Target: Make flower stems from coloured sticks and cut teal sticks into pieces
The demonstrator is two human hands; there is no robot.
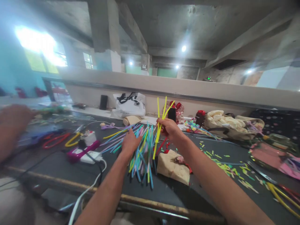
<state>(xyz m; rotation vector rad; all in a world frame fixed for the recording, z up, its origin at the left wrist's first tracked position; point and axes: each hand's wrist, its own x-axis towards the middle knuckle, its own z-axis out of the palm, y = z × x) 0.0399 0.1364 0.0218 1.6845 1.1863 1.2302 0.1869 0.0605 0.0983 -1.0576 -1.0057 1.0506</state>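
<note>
My right hand point(169, 127) is closed on a few yellow pipe cleaners point(158, 134), held upright with their tips fanned apart above my fingers. Under my left hand point(131, 141) lies a loose heap of pipe cleaners point(146, 153) in blue, lilac, green and yellow. That hand rests on the heap with its thumb apart from the fingers, whose tips are partly hidden. Just below my right wrist sits a beige block point(173, 167) with a small pink item point(180, 159) on top.
To the left are a power strip point(90, 156) with cables and red-handled scissors point(56, 140). Yellow-green clippings point(225, 168) and more scissors point(276, 187) lie on the right. A white bag point(130, 104) stands behind. Another person's blurred arm point(14, 128) reaches in at far left.
</note>
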